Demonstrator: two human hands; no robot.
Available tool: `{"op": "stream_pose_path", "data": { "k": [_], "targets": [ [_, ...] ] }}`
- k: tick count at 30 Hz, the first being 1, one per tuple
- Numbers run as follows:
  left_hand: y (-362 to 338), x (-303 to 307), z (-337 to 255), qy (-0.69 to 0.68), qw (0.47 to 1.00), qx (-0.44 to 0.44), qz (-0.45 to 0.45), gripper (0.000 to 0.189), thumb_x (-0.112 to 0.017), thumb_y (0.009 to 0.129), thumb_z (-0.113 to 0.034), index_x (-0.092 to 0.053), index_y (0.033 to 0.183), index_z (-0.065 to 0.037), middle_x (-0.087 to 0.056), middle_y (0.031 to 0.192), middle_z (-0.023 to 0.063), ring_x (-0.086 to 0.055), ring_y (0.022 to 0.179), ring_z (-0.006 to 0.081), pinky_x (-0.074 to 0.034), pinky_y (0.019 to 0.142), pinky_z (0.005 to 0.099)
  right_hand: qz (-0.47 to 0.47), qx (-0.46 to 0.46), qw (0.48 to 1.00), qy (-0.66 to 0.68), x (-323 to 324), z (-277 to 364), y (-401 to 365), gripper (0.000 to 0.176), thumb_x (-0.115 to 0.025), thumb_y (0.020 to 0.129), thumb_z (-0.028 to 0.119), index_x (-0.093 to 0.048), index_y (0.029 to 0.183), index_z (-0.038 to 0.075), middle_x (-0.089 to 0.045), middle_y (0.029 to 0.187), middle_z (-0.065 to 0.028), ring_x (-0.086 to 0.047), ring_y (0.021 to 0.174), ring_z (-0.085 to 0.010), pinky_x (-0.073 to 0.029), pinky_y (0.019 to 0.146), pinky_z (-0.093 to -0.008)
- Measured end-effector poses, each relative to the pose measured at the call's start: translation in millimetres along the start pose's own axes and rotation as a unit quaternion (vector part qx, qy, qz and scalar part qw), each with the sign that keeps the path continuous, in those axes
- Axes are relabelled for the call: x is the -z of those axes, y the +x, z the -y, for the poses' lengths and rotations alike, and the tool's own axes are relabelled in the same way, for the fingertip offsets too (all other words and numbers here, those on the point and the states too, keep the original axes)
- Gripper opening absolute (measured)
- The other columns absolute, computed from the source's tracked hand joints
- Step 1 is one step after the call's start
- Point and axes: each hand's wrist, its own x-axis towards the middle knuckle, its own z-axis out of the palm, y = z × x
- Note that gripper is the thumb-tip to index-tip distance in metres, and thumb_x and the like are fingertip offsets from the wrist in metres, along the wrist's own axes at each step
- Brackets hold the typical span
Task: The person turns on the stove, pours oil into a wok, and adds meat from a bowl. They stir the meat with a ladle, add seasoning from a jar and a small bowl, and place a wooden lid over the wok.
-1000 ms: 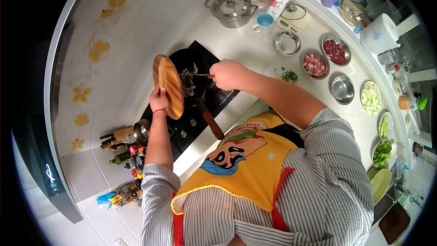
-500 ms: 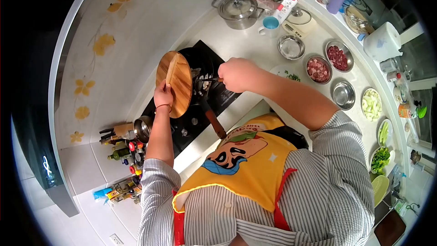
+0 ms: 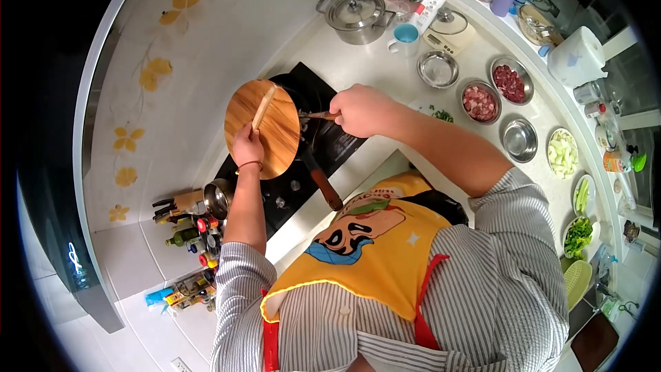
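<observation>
My left hand point(image 3: 248, 146) is closed round the bar handle of a round wooden lid point(image 3: 279, 134). The lid is tilted over the left side of a dark wok point(image 3: 313, 100) on the black stove, hiding much of its inside. My right hand point(image 3: 357, 111) grips the wooden handle of a spatula point(image 3: 322, 116), whose head reaches into the wok and is partly hidden by the lid. A little pale food shows near the spatula's head. The wok's own wooden-ended handle point(image 3: 322, 182) points toward my body, with neither hand on it.
Steel bowls of cut meat point(image 3: 480, 102) and a plate of chopped pale vegetable point(image 3: 562, 153) stand on the right counter. A lidded steel pot point(image 3: 356, 15) sits behind the black stove point(image 3: 279, 213). Bottles point(image 3: 182, 236) and a steel pan point(image 3: 217, 198) crowd the left.
The wooden lid has turned, showing more of its top face, and now covers more of the wok. My right hand stays nearly in place with the spatula.
</observation>
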Motion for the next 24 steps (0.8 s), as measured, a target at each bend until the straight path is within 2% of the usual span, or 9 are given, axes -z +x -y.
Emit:
{"op": "stream_pose_path", "data": {
  "k": [1, 4, 8, 10, 11, 13, 20, 22, 24],
  "targets": [
    [-0.5, 1.1, -0.9, 0.000, 1.000, 0.000, 0.000, 0.028, -0.067, 0.096, -0.014, -0.070, 0.124, -0.009, -0.066, 0.122, 0.0179, -0.062, 0.114, 0.0373, -0.049, 0.100, 0.0408, -0.015, 0.010, 0.999, -0.028, 11.1, 8.4, -10.2, 0.020, -0.066, 0.090, 0.015, -0.077, 0.105, 0.010, -0.074, 0.096, -0.0162, -0.070, 0.094, -0.0373, -0.057, 0.083, -0.0466],
    [0.1, 6.2, -2.7, 0.006, 1.000, 0.007, -0.003, 0.029, -0.067, 0.096, -0.014, -0.071, 0.124, -0.008, -0.067, 0.122, 0.0171, -0.062, 0.114, 0.0369, -0.049, 0.100, 0.0399, 0.010, 0.012, 0.993, -0.117, 23.2, 20.8, -21.0, 0.018, -0.065, 0.091, 0.015, -0.077, 0.103, 0.009, -0.073, 0.095, -0.0176, -0.070, 0.093, -0.0377, -0.057, 0.079, -0.0478],
    [2.4, 1.0, 5.6, 0.017, 1.000, -0.007, -0.017, 0.030, -0.068, 0.096, -0.014, -0.070, 0.125, -0.008, -0.067, 0.123, 0.0164, -0.063, 0.114, 0.0362, -0.049, 0.100, 0.0393, 0.009, 0.006, 0.994, -0.108, -24.9, -2.1, 10.9, 0.017, -0.065, 0.091, 0.015, -0.076, 0.103, 0.010, -0.073, 0.096, -0.0184, -0.070, 0.093, -0.0383, -0.056, 0.077, -0.0484],
    [1.0, 1.7, 6.5, 0.016, 1.000, -0.010, -0.021, 0.031, -0.068, 0.095, -0.014, -0.070, 0.125, -0.008, -0.067, 0.123, 0.0162, -0.063, 0.114, 0.0361, -0.049, 0.100, 0.0391, -0.047, -0.002, 0.999, 0.006, -54.6, -15.4, 25.5, 0.018, -0.064, 0.094, 0.018, -0.073, 0.108, 0.010, -0.073, 0.099, -0.0183, -0.070, 0.094, -0.0380, -0.056, 0.080, -0.0478],
    [0.0, 2.6, 6.6, 0.012, 1.000, -0.002, -0.022, 0.031, -0.068, 0.096, -0.014, -0.070, 0.126, -0.008, -0.067, 0.123, 0.0164, -0.063, 0.114, 0.0358, -0.050, 0.100, 0.0389, -0.047, -0.002, 0.999, 0.007, -72.6, -22.8, 32.8, 0.018, -0.064, 0.094, 0.018, -0.073, 0.108, 0.010, -0.073, 0.099, -0.0183, -0.070, 0.094, -0.0380, -0.056, 0.080, -0.0478],
    [-1.6, 3.3, 7.2, 0.009, 1.000, 0.005, -0.023, 0.031, -0.068, 0.096, -0.014, -0.070, 0.126, -0.007, -0.067, 0.123, 0.0165, -0.064, 0.114, 0.0355, -0.050, 0.100, 0.0387, -0.144, -0.004, 0.983, 0.110, -97.9, -33.6, 42.5, 0.015, -0.066, 0.090, 0.018, -0.072, 0.098, 0.007, -0.073, 0.090, -0.0181, -0.070, 0.089, -0.0401, -0.057, 0.080, -0.0469],
    [-7.6, 13.7, 9.3, -0.008, 0.999, 0.037, -0.026, 0.030, -0.068, 0.097, -0.013, -0.069, 0.125, -0.003, -0.068, 0.121, 0.0185, -0.064, 0.113, 0.0359, -0.050, 0.099, 0.0393, -0.130, -0.037, 0.976, 0.168, -101.9, -31.0, 48.0, 0.017, -0.066, 0.092, 0.019, -0.071, 0.099, 0.005, -0.073, 0.095, -0.0190, -0.069, 0.091, -0.0406, -0.056, 0.081, -0.0478],
    [-4.6, 13.5, 7.2, -0.012, 0.999, 0.038, -0.031, 0.030, -0.068, 0.097, -0.013, -0.069, 0.125, -0.003, -0.068, 0.121, 0.0186, -0.064, 0.112, 0.0365, -0.050, 0.099, 0.0396, -0.109, -0.008, 0.978, 0.175, -102.4, -30.7, 42.6, 0.018, -0.066, 0.091, 0.020, -0.073, 0.098, 0.005, -0.073, 0.095, -0.0188, -0.069, 0.090, -0.0401, -0.056, 0.080, -0.0479],
    [-7.2, 15.4, 15.8, 0.006, 0.999, 0.031, -0.038, 0.030, -0.066, 0.098, -0.013, -0.069, 0.125, -0.002, -0.068, 0.119, 0.0189, -0.064, 0.111, 0.0373, -0.050, 0.099, 0.0402, -0.087, -0.005, 0.983, 0.160, -74.9, -17.6, 27.5, 0.017, -0.066, 0.090, 0.018, -0.074, 0.098, 0.005, -0.073, 0.094, -0.0182, -0.070, 0.090, -0.0401, -0.056, 0.081, -0.0476]
  ]
}}
